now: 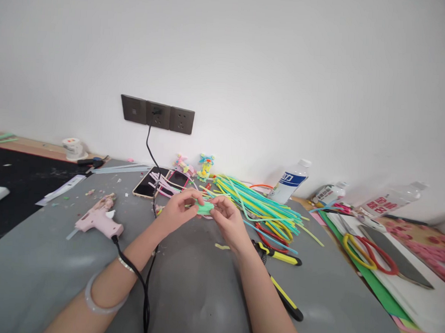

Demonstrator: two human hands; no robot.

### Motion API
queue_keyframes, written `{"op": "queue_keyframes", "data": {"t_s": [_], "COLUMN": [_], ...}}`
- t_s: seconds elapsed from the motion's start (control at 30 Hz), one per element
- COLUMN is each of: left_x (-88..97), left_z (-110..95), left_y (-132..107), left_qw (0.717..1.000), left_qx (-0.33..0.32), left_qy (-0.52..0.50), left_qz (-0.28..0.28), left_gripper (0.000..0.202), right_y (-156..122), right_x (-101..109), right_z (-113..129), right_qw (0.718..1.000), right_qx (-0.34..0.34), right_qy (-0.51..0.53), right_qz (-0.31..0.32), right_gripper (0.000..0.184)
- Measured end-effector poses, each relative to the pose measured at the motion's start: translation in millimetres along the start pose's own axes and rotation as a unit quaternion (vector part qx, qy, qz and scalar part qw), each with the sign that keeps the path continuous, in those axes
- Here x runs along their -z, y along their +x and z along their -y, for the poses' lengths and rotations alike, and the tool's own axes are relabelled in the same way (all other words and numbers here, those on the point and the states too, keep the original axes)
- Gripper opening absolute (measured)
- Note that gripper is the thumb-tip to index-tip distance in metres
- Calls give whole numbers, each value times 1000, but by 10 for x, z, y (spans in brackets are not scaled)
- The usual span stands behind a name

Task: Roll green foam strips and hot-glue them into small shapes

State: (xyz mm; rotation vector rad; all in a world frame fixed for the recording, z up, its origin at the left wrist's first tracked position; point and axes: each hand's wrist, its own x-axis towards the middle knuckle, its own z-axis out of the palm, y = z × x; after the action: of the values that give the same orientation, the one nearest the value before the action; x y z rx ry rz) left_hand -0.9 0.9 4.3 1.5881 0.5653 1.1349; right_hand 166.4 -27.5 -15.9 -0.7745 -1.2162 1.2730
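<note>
A small light-green fuzzy piece [205, 208], apparently bent pipe cleaner, is held between my two hands above the grey mat. My left hand [180, 206] pinches its left end, and my right hand [229, 219] grips the right end with thumb and fingers. Its exact shape is partly covered by my fingertips. Just beyond and to the right lies a pile of green, yellow and teal pipe cleaners [258, 201]. Pliers with yellow-black handles [284, 258] rest beside my right wrist, near a short yellow scrap [222, 246].
A pink glue gun [101, 217] lies at left, its black cord [145, 297] running past my left forearm to the wall socket [158, 115]. Behind are phones [149, 183], two small fuzzy figures [206, 166] and a bottle [290, 181]. Scissors [370, 253] lie on papers at right.
</note>
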Motion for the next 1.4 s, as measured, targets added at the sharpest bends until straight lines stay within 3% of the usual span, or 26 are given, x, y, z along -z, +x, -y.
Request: {"op": "queue_keyframes", "data": {"t_s": [0.13, 0.43, 0.63, 0.87, 1.03, 1.27, 1.4], "left_x": [-10, -6, 0, 12, 45, 73, 57], "left_z": [6, 85, 91, 106, 102, 150, 153], "left_y": [-11, -11, -2, 15, 19, 31, 31], "left_qw": [1000, 997, 996, 995, 993, 992, 992], "left_qx": [24, 25, 38, 49, 52, 67, 86], "left_qy": [-14, -57, -53, -42, 5, 74, 67], "left_qz": [-13, -48, -54, -76, -103, -82, -64], "left_gripper": [11, 46, 42, 39, 39, 39, 39], "right_y": [2, -11, -16, -5, -2, 60, 68], "right_x": [-17, -59, -63, -37, 2, 108, 153], "right_z": [30, 93, 94, 24, 42, -30, -41], "right_qw": [1000, 996, 996, 1000, 999, 986, 979], "right_qx": [-6, -28, -25, 12, 44, 85, 79], "right_qy": [16, 77, 80, 4, -18, -7, 7], "right_qz": [-22, -39, -41, -22, 2, -146, -187], "right_gripper": [23, 27, 27, 26, 40, 34, 30]}}
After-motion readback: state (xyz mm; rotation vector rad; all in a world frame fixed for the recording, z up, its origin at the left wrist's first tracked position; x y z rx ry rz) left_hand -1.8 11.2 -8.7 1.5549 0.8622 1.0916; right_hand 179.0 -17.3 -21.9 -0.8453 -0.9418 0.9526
